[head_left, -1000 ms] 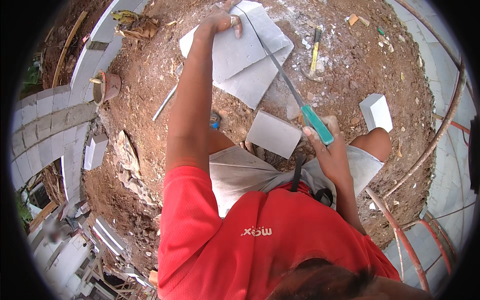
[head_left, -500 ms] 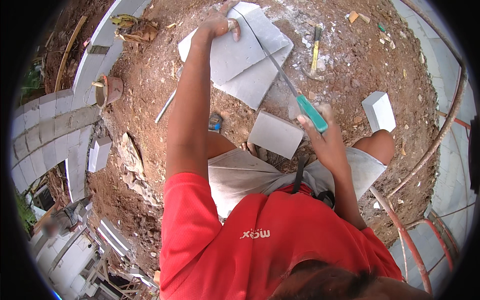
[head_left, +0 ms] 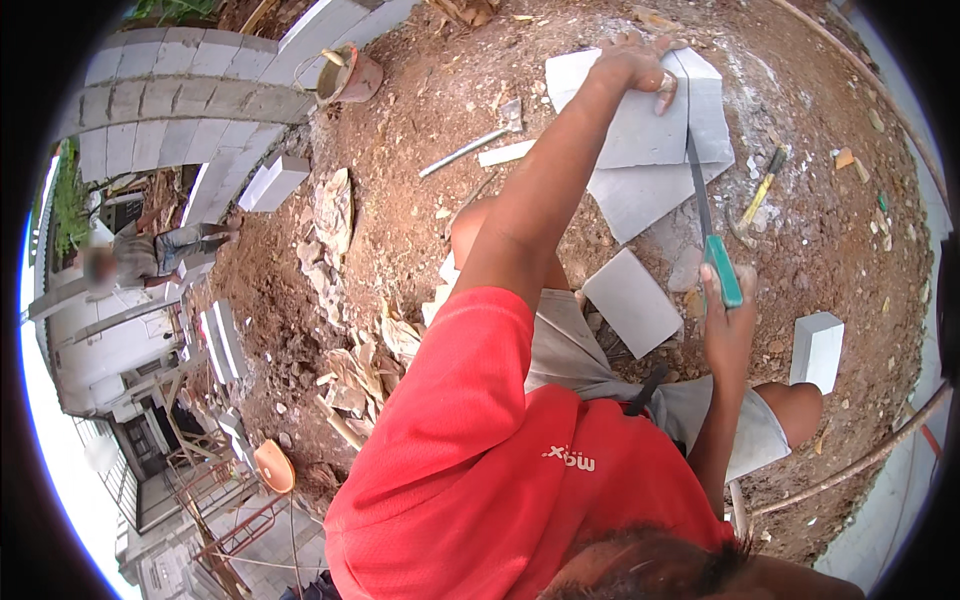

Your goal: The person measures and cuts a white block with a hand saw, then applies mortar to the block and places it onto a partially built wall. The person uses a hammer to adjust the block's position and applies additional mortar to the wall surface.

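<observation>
My left hand point(head_left: 638, 68) lies with spread fingers on the upper of two stacked pale grey blocks, pressing near its far edge. Through this upper block point(head_left: 640, 130) runs a dark narrow cut, just right of that hand. In line with the cut is the blade of a handsaw point(head_left: 701, 185), whose far part is hidden in the block. My right hand point(head_left: 730, 320) is closed round the saw's green handle. Under the upper block, the lower slab point(head_left: 632, 195) juts out at an angle towards me. A loose grey block point(head_left: 632, 302) rests on the soil between my legs.
A yellow-handled hammer point(head_left: 762, 192) lies right of the blocks; a white block point(head_left: 818, 350) stands near my right knee. Left are a metal-handled tool point(head_left: 465, 150), a bucket point(head_left: 352, 78) and a low block wall point(head_left: 190, 100). Another person point(head_left: 150, 252) is far left.
The whole view has swung, so the blocks and both hands appear further right and lower. My left hand stays on the upper block, my right on the saw. The tape measure is no longer visible.
</observation>
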Motion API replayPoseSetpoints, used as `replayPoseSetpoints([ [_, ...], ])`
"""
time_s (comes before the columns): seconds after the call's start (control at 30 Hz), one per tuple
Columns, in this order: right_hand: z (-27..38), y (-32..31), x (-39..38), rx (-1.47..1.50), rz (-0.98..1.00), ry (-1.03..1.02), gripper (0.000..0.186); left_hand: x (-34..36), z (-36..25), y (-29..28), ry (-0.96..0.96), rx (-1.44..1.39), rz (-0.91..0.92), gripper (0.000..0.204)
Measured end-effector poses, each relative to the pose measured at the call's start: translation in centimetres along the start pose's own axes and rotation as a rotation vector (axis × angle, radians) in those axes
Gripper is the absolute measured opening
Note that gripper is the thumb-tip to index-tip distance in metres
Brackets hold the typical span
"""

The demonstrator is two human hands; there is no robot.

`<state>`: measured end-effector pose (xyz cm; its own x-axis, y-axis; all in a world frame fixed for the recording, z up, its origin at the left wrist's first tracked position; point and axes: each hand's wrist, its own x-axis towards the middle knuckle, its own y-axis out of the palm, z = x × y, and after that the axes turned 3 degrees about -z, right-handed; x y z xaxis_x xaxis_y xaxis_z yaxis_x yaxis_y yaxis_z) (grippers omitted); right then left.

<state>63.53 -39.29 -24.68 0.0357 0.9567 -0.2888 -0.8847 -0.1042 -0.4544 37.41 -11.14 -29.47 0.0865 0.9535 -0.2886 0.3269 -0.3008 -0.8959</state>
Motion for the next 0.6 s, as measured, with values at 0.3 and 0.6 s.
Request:
replayPoseSetpoints([
  [0.3, -0.9, -2.9, -3.3, -0.059, -0.006, -0.119, 0.04, 2.6, 2.2, 0.4, -0.035, -0.115, 0.016, 0.123],
  [0.6, -0.6, 2.1, 9.5, -0.156, -0.05, -0.117, 0.049, 3.1, 2.0, 3.4, 0.027, -0.032, -0.115, 0.102],
])
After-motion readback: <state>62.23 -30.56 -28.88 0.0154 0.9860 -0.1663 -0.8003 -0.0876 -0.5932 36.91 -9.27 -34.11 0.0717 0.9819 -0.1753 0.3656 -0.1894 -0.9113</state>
